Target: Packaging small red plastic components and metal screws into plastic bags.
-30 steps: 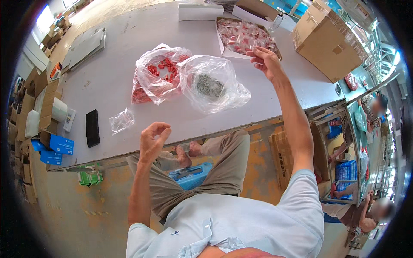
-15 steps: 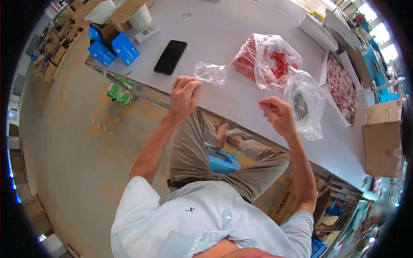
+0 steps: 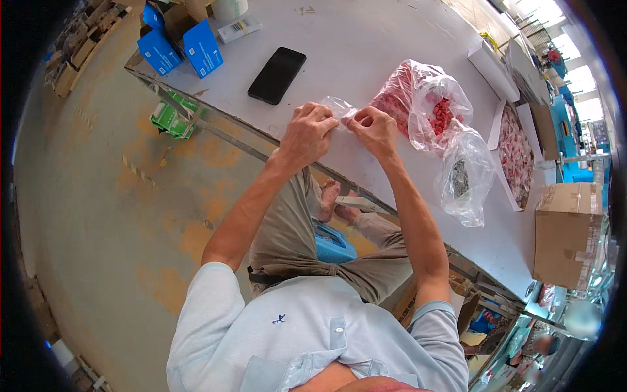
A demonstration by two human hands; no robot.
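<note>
Over the table, my left hand point(image 3: 307, 135) and my right hand point(image 3: 375, 132) are close together, fingertips a small gap apart. Between and just beyond them is a small clear plastic bag point(image 3: 339, 104). The fingers of both hands are pinched at its near edge; any small item inside the pinch is hidden. Right of my right hand stands a clear bag of small red pieces point(image 3: 441, 116). Against it lies another clear bag point(image 3: 466, 176) with small dark grey pieces. A black phone point(image 3: 277, 75) rests beyond my left hand.
Open blue boxes point(image 3: 181, 51) and a small white package point(image 3: 240, 29) occupy the table's far left. A shallow white carton point(image 3: 516, 157) holds many red-and-clear packets at right, with a brown cardboard box point(image 3: 567, 235) beside it. The table edge point(image 3: 261, 137) runs below my hands.
My right hand has moved left and my left hand slightly right, so they now meet at the small plastic bag. The view has shifted a little.
</note>
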